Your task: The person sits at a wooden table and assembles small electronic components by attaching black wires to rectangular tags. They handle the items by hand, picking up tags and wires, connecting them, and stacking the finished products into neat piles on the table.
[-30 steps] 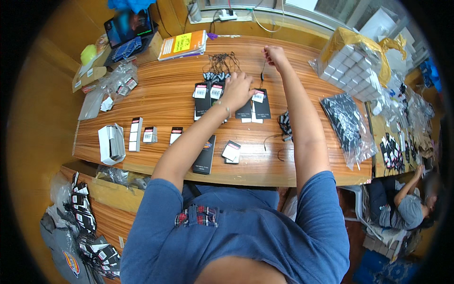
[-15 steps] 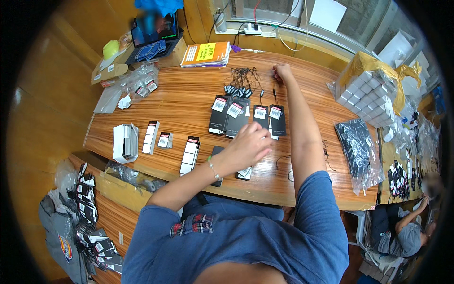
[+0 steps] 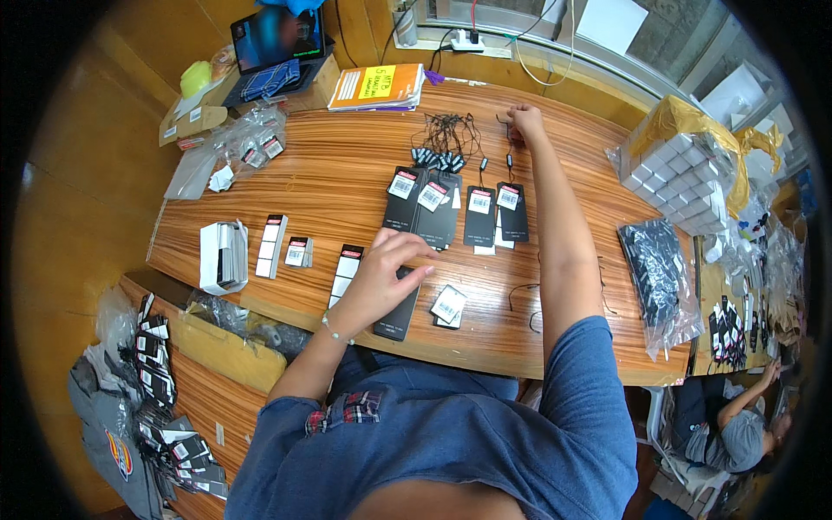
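Observation:
My right hand (image 3: 525, 123) is at the far side of the table, fingers pinched around the black cord (image 3: 510, 162) of a hang tag. That black tag (image 3: 514, 222) with a white and red barcode sticker lies flat, beside another stickered black hang tag (image 3: 478, 227). My left hand (image 3: 388, 270) hovers over a stack of plain black cards (image 3: 395, 314) at the near edge, fingers apart and nothing seen in them. A sheet strip of white stickers (image 3: 347, 270) is partly hidden by it. Just right lies a small pile of white tags (image 3: 448, 305).
Finished-looking black tags (image 3: 420, 217) with bundled cords (image 3: 446, 134) lie mid-table. Left are a white box of cards (image 3: 224, 260) and sticker stacks (image 3: 270, 247). A laptop (image 3: 277, 43) and orange notebook (image 3: 377, 87) stand behind. Bagged white boxes (image 3: 676, 169) and a bag of black items (image 3: 660, 282) sit right.
My left hand has moved left and nearer, from beside the stickered tags to above the black card stack. My right hand stays at the cord, shifted slightly away.

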`<state>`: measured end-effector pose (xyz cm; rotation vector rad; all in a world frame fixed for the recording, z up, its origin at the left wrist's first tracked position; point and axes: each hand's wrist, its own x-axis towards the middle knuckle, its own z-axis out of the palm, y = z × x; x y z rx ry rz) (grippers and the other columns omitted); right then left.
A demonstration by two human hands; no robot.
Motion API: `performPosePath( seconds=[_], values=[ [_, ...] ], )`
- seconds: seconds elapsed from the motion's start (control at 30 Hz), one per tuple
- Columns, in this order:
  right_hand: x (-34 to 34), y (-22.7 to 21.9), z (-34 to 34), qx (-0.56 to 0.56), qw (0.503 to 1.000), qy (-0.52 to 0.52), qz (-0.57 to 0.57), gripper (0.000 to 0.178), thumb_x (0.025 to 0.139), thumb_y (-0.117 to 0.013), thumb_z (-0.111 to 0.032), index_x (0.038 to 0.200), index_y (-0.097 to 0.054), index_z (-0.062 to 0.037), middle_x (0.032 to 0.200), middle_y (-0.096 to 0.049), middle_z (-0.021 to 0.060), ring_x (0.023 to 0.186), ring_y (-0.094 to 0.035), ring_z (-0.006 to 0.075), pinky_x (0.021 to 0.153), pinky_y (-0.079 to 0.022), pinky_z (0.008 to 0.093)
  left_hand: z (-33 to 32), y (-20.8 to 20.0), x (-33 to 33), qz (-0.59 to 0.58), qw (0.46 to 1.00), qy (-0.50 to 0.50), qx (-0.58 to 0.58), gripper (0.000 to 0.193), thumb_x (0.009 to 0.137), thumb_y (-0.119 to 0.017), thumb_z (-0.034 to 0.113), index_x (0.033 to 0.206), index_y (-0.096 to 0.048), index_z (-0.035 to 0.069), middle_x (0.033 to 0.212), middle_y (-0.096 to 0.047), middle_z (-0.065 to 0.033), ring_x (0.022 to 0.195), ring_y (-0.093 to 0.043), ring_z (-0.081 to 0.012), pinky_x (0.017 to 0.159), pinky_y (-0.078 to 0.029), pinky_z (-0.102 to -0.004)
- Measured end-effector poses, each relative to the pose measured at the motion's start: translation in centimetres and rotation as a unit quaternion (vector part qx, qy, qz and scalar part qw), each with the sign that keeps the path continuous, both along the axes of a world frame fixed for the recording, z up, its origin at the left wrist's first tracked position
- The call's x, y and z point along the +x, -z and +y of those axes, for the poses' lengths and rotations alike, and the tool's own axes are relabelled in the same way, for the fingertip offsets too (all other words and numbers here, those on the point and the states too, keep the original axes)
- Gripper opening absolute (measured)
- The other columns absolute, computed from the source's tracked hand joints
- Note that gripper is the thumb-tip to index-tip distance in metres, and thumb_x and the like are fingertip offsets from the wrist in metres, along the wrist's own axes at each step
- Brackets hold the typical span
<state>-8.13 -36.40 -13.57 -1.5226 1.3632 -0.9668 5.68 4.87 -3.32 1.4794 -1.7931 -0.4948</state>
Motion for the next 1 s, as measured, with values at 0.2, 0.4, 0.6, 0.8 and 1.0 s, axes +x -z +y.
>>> performPosePath(
  seconds=[0.2,0.4,0.6,0.8,1.0],
  values=[
    [-1.8,-3.7,8.8,-0.179,0.964,-0.169,0.101,0.017,0.076,-0.058,-0.01,0.09,-0.062,-0.0001,0.077,-0.063,0.0152,0.069,-0.06,0.0213,0.063,-0.047,0.0318,-3.9,-0.3,-0.3,-0.125,0.991,0.03,-0.033,0.026,0.075,-0.064,0.02,0.096,-0.059,0.006,0.1,-0.057,-0.0058,0.1,-0.043,-0.025,0.09,-0.033,-0.0369],
    [-6.3,-4.1,18.2,-0.301,0.845,-0.24,0.371,0.03,0.076,-0.061,-0.023,0.102,-0.061,-0.0088,0.102,-0.056,0.0072,0.101,-0.049,0.0265,0.082,-0.04,0.0428,-8.7,1.9,-3.7,-0.346,0.934,0.083,-0.022,0.037,0.07,-0.067,0.032,0.096,-0.061,0.006,0.103,-0.055,-0.0087,0.103,-0.043,-0.0264,0.088,-0.031,-0.0429],
    [-7.6,-3.5,21.3,-0.276,0.843,-0.235,0.397,0.035,0.077,-0.061,-0.023,0.11,-0.057,-0.0121,0.108,-0.053,0.0054,0.106,-0.044,0.0238,0.083,-0.036,0.0435,-9.2,3.7,-4.3,-0.399,0.914,0.07,0.013,0.05,0.067,-0.069,0.039,0.105,-0.059,0.008,0.105,-0.055,-0.01,0.106,-0.043,-0.0265,0.091,-0.029,-0.0461],
    [-7.4,-3.0,22.2,-0.27,0.861,-0.212,0.374,0.035,0.078,-0.061,-0.023,0.111,-0.057,-0.0121,0.109,-0.052,0.0072,0.104,-0.045,0.0253,0.083,-0.036,0.0431,-9.0,4.1,-3.9,-0.383,0.921,0.067,0.014,0.049,0.067,-0.071,0.034,0.106,-0.059,0.008,0.107,-0.055,-0.007,0.106,-0.043,-0.0251,0.091,-0.029,-0.0449],
    [-7.8,-4.2,23.6,-0.29,0.901,-0.155,0.283,0.035,0.079,-0.06,-0.022,0.112,-0.056,-0.0101,0.107,-0.051,0.0103,0.103,-0.046,0.0277,0.084,-0.037,0.0406,-7.3,1.1,-3.1,-0.297,0.953,0.044,-0.036,0.046,0.07,-0.067,0.034,0.109,-0.058,0.009,0.11,-0.054,-0.0078,0.106,-0.043,-0.0258,0.09,-0.029,-0.0428]
  ],
)
